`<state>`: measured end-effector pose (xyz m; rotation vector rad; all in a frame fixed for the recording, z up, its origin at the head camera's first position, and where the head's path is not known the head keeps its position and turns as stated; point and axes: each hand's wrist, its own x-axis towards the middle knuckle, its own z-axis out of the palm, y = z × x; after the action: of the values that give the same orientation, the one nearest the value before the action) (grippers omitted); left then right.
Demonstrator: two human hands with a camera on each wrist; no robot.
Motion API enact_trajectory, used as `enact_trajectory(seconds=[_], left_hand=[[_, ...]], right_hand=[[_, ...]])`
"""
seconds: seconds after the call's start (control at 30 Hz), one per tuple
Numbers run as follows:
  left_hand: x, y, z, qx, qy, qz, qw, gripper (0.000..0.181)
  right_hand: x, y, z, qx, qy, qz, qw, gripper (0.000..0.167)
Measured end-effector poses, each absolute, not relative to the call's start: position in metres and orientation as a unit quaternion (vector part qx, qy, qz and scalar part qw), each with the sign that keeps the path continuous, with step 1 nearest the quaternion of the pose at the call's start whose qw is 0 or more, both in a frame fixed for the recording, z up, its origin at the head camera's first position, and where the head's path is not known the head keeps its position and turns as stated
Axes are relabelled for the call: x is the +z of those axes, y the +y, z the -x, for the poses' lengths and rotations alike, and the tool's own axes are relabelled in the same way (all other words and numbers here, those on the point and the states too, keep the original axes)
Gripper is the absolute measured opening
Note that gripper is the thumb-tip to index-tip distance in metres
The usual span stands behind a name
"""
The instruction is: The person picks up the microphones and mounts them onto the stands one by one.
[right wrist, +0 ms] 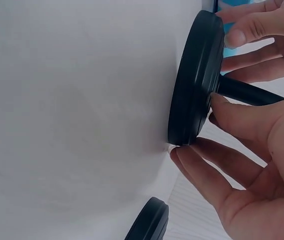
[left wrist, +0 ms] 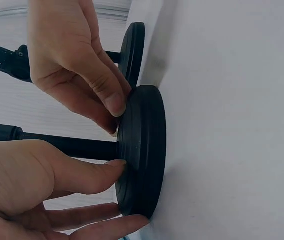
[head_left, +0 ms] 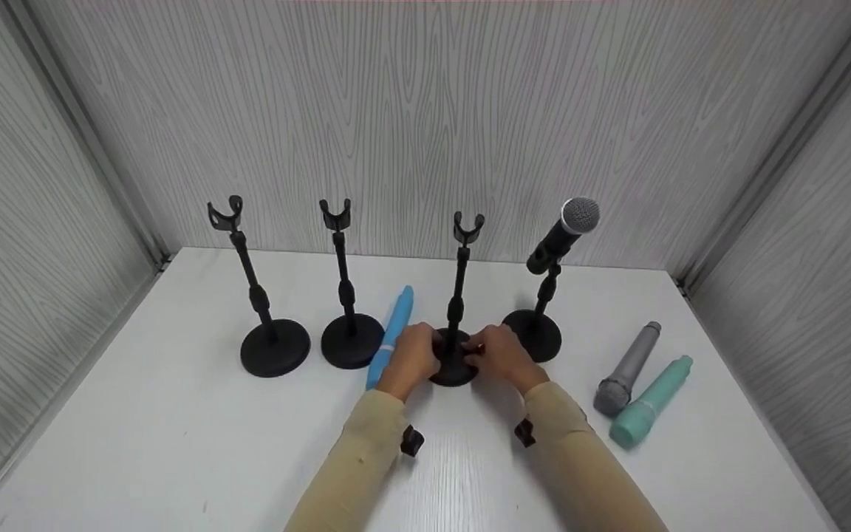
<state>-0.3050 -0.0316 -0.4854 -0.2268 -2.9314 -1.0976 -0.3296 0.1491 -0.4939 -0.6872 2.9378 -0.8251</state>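
Left hand (head_left: 414, 351) at the left of the base (head_left: 453, 377) of the centre stand (head_left: 456, 309): thumb on the upper face, fingertips at the rim, gap no wider than the disc. Right hand (head_left: 501, 351) opposite: similar pinch, thumb above, fingers bent to the rim. Nothing else in either.

Centre stand upright on the worktop (head_left: 196, 458), between second stand (head_left: 346, 292) and right stand (head_left: 546, 288); cradle (head_left: 468, 235) bare.

Handling, as judged: keep both thumbs level, share the load evenly, slide or turn by the disc rather than the pole. Mind the blue mic (head_left: 400, 318), just beside the left hand; leave room at the right stand too, to avoid a knock from the right hand. Check for a steady seat before letting go.

Further out: black mic (head_left: 563, 238) slanted in the right stand, grille end up. Grey mic (head_left: 636, 358) and green mic (head_left: 654, 399) lying side by side at right. Far-left stand (head_left: 258, 297) also bare on top.

Hidden: underside of the base; flush with the worktop or slightly raised, hard to say. Near end of the blue mic partly behind the left hand. Centre cradle out of frame in both wrist views; right stand cut to a slice of base in the right wrist view.
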Motion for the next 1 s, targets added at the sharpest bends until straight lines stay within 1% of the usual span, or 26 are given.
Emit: enact_trajectory(seconds=[0.13, 0.37, 0.57, 0.7, 1.0], left_hand=[[-0.485, -0.034, 0.298, -0.355, -0.931, 0.081, -0.001, 0.027], [-0.484, -0.036, 0.286, -0.344, -0.933, 0.105, 0.006, 0.023], [-0.485, -0.033, 0.274, -0.349, -0.932, 0.102, -0.01, 0.027], [-0.486, -0.033, 0.269, -0.348, -0.932, 0.105, -0.011, 0.026], [-0.486, -0.035, 0.255, -0.349, -0.93, 0.114, -0.031, 0.032]], right_hand=[[-0.494, 0.151, 0.321, -0.279, 0.932, 0.23, 0.002, 0.02], [-0.495, 0.157, 0.311, -0.297, 0.926, 0.231, 0.013, 0.022], [-0.495, 0.163, 0.304, -0.293, 0.928, 0.231, 0.019, 0.023], [-0.496, 0.165, 0.298, -0.3, 0.926, 0.229, 0.027, 0.022], [-0.496, 0.168, 0.283, -0.299, 0.922, 0.247, 0.01, 0.021]])
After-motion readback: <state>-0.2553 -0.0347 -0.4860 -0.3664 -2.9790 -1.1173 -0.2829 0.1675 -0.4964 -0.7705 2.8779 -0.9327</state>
